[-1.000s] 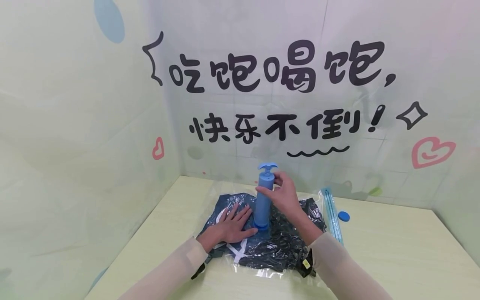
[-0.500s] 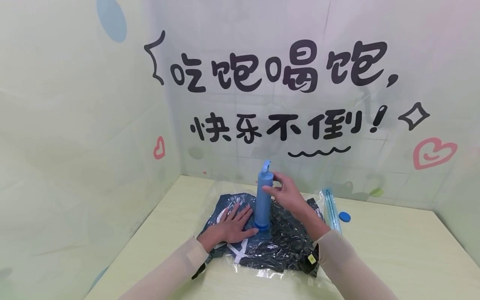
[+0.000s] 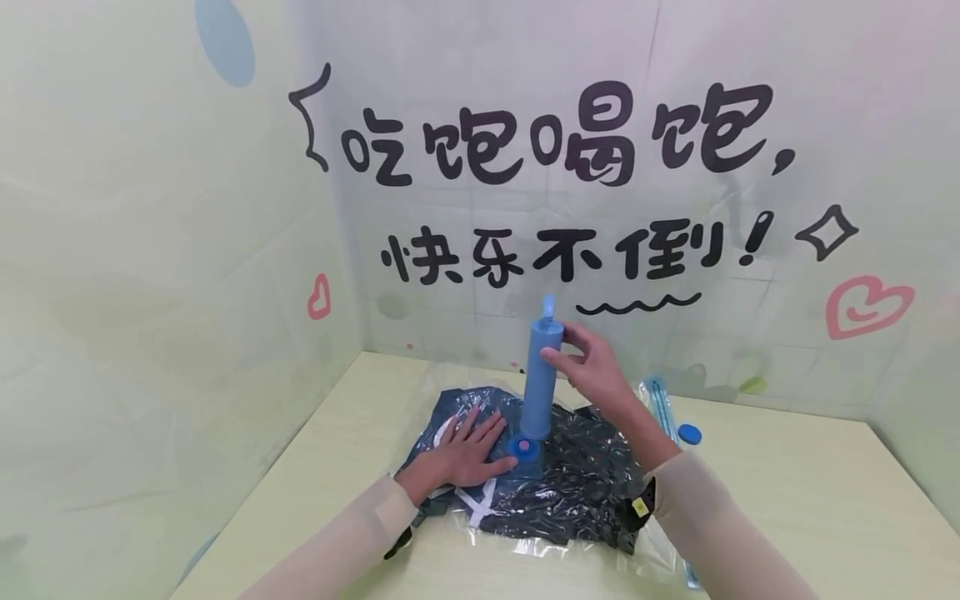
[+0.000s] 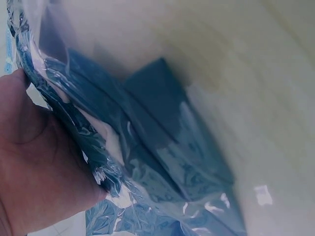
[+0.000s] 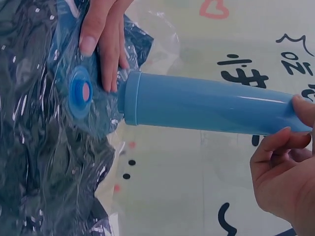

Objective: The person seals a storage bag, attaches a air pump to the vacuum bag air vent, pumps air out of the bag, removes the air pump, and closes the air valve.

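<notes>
A clear vacuum storage bag [image 3: 577,492] with dark clothing inside lies flat and wrinkled on the table. My left hand [image 3: 467,454] rests on it, fingers spread, thumb right at the round blue valve [image 3: 523,448]. A pinkish centre shows inside the valve's threaded ring. Between thumb and fingers, my right hand [image 3: 596,371] grips the upper barrel of a blue hand pump [image 3: 542,383]. In the right wrist view, a gap shows between the pump's lower end [image 5: 129,98] and the valve. The left wrist view shows dark teal cloth [image 4: 157,113] under the film.
A small blue round cap [image 3: 690,434] lies on the table to the right. Near it, a clear strip with blue-green lines [image 3: 662,404] runs along the bag's right side. Walls with printed lettering [image 3: 566,254] stand behind and at the left.
My right hand has lifted the pump off the valve, up and to the right, uncovering it. The pump's handle has turned edge-on. My left hand has stayed put.
</notes>
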A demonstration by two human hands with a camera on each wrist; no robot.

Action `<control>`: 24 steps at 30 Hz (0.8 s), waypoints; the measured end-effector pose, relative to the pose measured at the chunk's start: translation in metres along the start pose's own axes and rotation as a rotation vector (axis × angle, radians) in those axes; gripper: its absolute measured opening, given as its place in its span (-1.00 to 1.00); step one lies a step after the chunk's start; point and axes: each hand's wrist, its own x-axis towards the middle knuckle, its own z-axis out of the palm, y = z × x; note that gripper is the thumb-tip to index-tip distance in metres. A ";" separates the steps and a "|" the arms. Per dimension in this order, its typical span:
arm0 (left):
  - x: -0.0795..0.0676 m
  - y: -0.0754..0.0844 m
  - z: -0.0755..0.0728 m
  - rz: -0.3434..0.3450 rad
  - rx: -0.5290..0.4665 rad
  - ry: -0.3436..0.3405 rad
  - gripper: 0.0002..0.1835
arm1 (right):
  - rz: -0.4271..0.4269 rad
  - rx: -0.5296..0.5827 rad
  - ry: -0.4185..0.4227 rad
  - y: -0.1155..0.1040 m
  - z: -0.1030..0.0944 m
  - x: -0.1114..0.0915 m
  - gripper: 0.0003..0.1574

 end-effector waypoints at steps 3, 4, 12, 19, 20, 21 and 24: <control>-0.001 0.000 0.000 0.001 0.003 0.001 -0.11 | -0.009 -0.051 0.033 0.002 -0.012 0.000 -0.27; -0.001 0.001 0.000 0.001 0.004 0.001 -0.11 | -0.013 -0.073 0.047 0.003 -0.017 0.000 -0.27; 0.000 0.000 0.003 0.008 0.007 0.018 -0.12 | -0.013 -0.307 0.147 0.009 -0.071 -0.005 -0.40; 0.000 0.002 0.003 0.011 0.008 0.021 -0.12 | 0.128 -0.566 0.140 0.024 -0.132 -0.019 -0.37; 0.000 0.002 0.002 0.012 0.008 0.019 -0.12 | 0.153 -0.600 0.137 0.027 -0.140 -0.021 -0.38; 0.000 0.002 0.002 0.014 0.001 0.020 -0.12 | 0.182 -0.639 0.130 0.031 -0.149 -0.024 -0.40; 0.001 0.000 0.003 0.017 -0.013 0.012 -0.10 | 0.273 -0.749 0.091 0.044 -0.174 -0.031 -0.45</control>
